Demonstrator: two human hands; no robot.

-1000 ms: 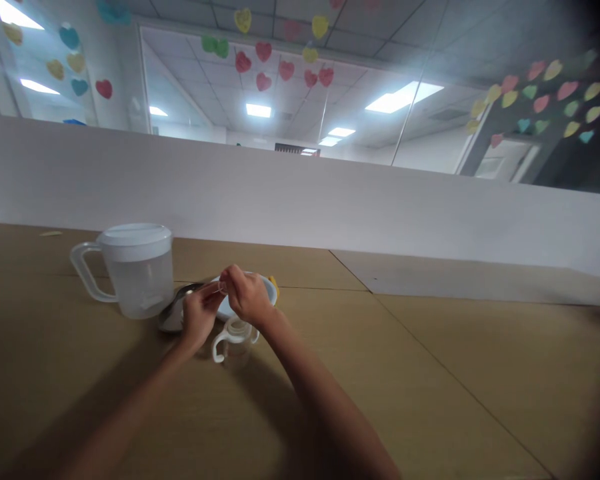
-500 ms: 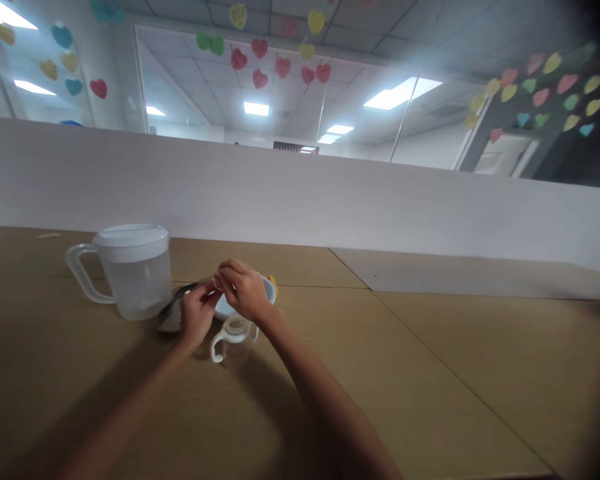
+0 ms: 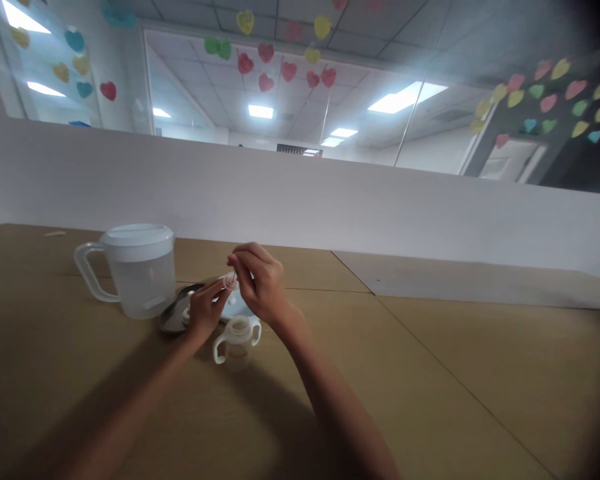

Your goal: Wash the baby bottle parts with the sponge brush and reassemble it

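My left hand [image 3: 205,312] is closed, its fingertips gripping a small pale round piece [image 3: 230,282] that looks like a bottle cap or nipple. Just above it, my right hand [image 3: 264,283] pinches a thin stick-like thing [image 3: 234,272], whose lower end meets the round piece; its exact kind is too small to make out. Below both hands a clear baby bottle [image 3: 238,341] with two white handles stands upright, its mouth uncovered. Behind the hands lies a light-blue dish [image 3: 239,309] with a small white item in it. Part of a metal tray [image 3: 171,320] shows beside my left hand.
To the left stands a large translucent pitcher [image 3: 147,283] with a white lid and a side handle. A flat pale piece [image 3: 55,233] lies at the far left of the brown table [image 3: 430,400]. A white low wall [image 3: 300,200] under windows borders the back.
My right hand has lifted up and to the right, away from my left fingertips, and the thin stick now shows between them. The round piece in my left hand has come into clearer view.
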